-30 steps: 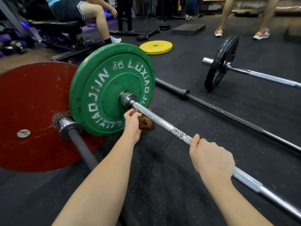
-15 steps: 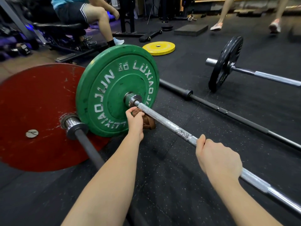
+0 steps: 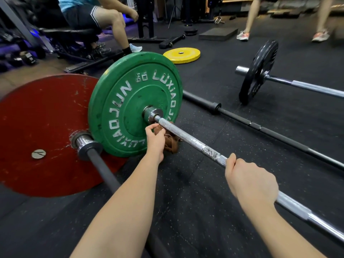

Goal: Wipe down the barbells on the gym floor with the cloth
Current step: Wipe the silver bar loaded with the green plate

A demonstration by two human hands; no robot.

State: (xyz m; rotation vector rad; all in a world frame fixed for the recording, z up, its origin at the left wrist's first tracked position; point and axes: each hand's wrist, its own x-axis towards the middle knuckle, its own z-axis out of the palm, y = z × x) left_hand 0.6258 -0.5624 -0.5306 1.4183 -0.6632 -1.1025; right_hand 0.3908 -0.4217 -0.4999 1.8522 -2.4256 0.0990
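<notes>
Just right of the green plate (image 3: 134,103), your left hand (image 3: 155,140) grips the brown cloth (image 3: 172,143) against the silver barbell (image 3: 193,141) (knurled stretch), and farther right your right hand (image 3: 249,179) clasps that same shaft.

The floor (image 3: 195,211) is black rubber flecked with white. A padded black bench (image 3: 70,31) stands far left near purple light (image 3: 13,43). A dark block (image 3: 217,34) lies behind.
</notes>
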